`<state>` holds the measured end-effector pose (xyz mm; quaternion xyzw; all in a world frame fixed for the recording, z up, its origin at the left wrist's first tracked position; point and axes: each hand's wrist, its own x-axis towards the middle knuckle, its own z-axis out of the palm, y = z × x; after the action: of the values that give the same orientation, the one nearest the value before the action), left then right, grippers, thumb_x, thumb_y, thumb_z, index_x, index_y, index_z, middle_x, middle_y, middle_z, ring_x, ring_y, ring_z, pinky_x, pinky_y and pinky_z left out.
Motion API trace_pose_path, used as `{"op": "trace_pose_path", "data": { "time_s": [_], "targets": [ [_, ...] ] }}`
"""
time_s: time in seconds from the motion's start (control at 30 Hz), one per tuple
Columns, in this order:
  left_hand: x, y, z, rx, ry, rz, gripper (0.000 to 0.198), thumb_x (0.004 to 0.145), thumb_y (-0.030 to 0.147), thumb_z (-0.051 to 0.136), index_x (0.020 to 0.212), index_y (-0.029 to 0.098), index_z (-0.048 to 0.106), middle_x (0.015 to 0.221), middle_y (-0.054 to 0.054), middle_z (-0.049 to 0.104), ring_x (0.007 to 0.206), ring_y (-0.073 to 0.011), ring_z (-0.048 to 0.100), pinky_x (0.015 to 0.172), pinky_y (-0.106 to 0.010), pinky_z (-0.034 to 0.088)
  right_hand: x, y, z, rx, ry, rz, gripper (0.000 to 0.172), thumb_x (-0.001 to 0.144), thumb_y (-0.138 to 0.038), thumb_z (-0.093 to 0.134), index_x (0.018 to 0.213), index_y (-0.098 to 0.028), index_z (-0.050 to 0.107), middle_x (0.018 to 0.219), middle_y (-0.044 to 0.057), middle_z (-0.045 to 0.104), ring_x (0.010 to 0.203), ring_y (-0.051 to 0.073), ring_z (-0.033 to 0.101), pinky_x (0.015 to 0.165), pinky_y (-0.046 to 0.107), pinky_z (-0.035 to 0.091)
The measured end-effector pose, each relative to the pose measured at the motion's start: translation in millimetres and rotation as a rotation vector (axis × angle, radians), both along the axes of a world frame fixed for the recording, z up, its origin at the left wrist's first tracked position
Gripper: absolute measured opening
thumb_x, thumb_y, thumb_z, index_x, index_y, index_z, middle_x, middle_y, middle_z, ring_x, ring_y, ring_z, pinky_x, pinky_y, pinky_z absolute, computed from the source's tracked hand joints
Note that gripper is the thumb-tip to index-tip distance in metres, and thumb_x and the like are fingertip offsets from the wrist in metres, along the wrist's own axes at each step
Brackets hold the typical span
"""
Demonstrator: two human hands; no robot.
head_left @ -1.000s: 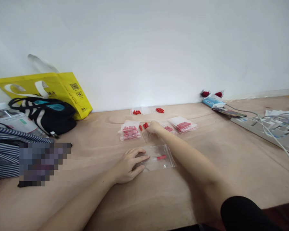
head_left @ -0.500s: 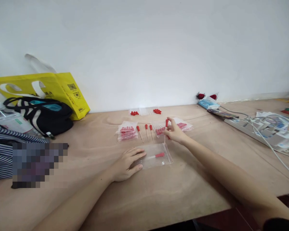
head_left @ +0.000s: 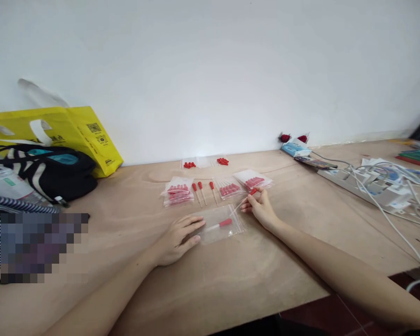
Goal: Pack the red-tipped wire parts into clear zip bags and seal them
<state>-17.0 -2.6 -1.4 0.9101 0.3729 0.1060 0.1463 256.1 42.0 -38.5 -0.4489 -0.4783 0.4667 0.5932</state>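
My left hand (head_left: 177, 238) lies flat on the wooden table (head_left: 231, 280), its fingers pressing the left end of a clear zip bag (head_left: 221, 226) that has one red-capped dropper inside. My right hand (head_left: 262, 208) pinches another red-capped dropper (head_left: 245, 199) and holds its thin tip at the bag's right, open edge. Three loose droppers (head_left: 202, 190) lie just behind the bag. Filled bags of red-capped droppers (head_left: 178, 193) are stacked to the left and right of them.
Small piles of red caps (head_left: 223, 161) sit by the white wall. A yellow bag (head_left: 84, 135) and a black bag (head_left: 52, 170) stand at the left, striped cloth below them. At the right are a power strip (head_left: 371, 191) with cables, a blue tissue pack (head_left: 294, 148) and a phone.
My right hand took a dropper from the loose ones behind the bag and brought it back down to the bag's open edge. The left hand stayed on the bag.
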Motion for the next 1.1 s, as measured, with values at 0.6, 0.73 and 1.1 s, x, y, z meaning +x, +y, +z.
{"op": "trace_pose_path", "data": {
  "time_s": [0.6, 0.73, 1.1],
  "targets": [
    [2, -2, 1.4, -0.04, 0.007, 0.016, 0.05, 0.084, 0.039, 0.044, 0.131, 0.024, 0.034, 0.139, -0.005, 0.032, 0.128, -0.0241, 0.028, 0.106, -0.046, 0.022, 11, -4, 5.7, 0.262, -0.572, 0.232, 0.02, 0.062, -0.035, 0.07, 0.07, -0.018, 0.061, 0.087, 0.004, 0.056, 0.085, 0.017, 0.052, 0.079, 0.033, 0.04],
    [3, -2, 2.9, -0.049, -0.002, 0.017, 0.051, 0.083, 0.039, 0.046, 0.13, 0.023, 0.035, 0.137, -0.005, 0.036, 0.127, -0.0232, 0.03, 0.107, -0.045, 0.021, 9, -2, 2.1, 0.317, -0.66, 0.254, 0.015, 0.064, -0.032, 0.069, 0.072, -0.02, 0.065, 0.091, 0.004, 0.058, 0.089, 0.018, 0.052, 0.084, 0.034, 0.038],
    [3, -1, 4.7, -0.044, 0.025, -0.015, 0.05, 0.085, 0.04, 0.044, 0.131, 0.023, 0.034, 0.137, -0.004, 0.036, 0.128, -0.0204, 0.028, 0.108, -0.044, 0.018, 10, 1, 13.9, 0.341, -0.84, 0.245, 0.012, 0.073, -0.021, 0.056, 0.077, -0.017, 0.066, 0.09, 0.006, 0.061, 0.081, 0.016, 0.056, 0.073, 0.03, 0.043]
  ]
}}
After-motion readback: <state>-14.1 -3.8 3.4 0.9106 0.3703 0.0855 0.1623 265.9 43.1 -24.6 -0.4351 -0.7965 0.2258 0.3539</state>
